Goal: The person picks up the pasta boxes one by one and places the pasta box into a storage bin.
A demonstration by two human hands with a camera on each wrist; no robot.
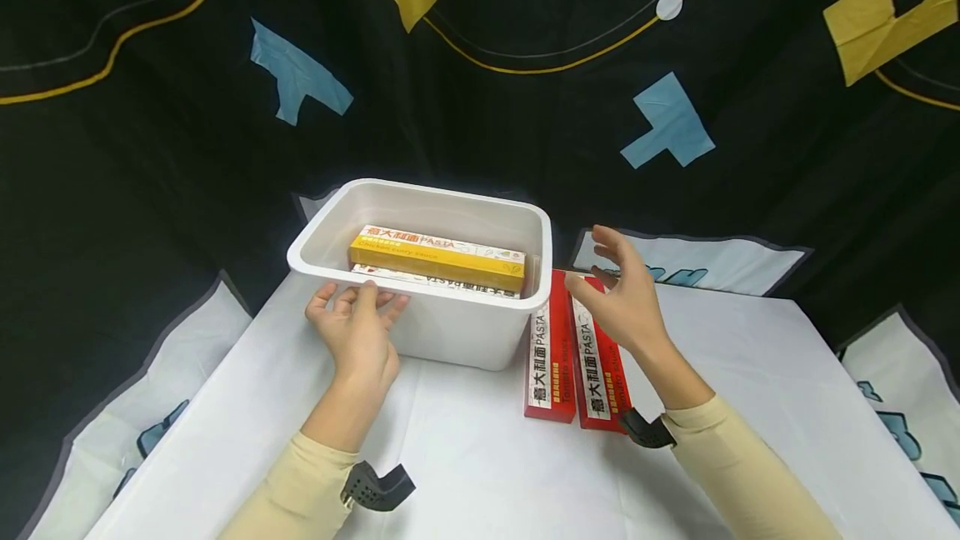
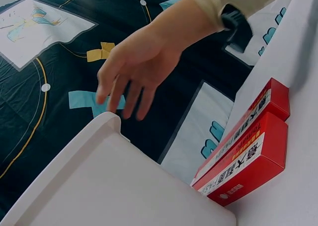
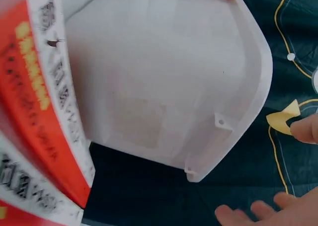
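Observation:
A white plastic bin (image 1: 450, 327) stands on the table, with a yellow pasta box (image 1: 435, 261) and another white-faced pasta box (image 1: 420, 278) inside. My left hand (image 1: 360, 340) holds the bin's near rim at its left part, fingers against the underside of the rim. To the right of the bin, two red pasta boxes (image 1: 551, 357) (image 3: 44, 97) lie side by side. Above their far ends hovers my right hand (image 1: 626, 294), thumb and fingers apart, holding nothing. The left wrist view also shows this right hand (image 2: 141, 62) beyond the bin's corner.
A white cloth covers the table (image 1: 480, 465). Behind it hangs a black curtain (image 1: 487, 123) with yellow and blue patterns, close to the bin's far side. White printed edges of the cloth (image 1: 690, 261) show along the back and sides.

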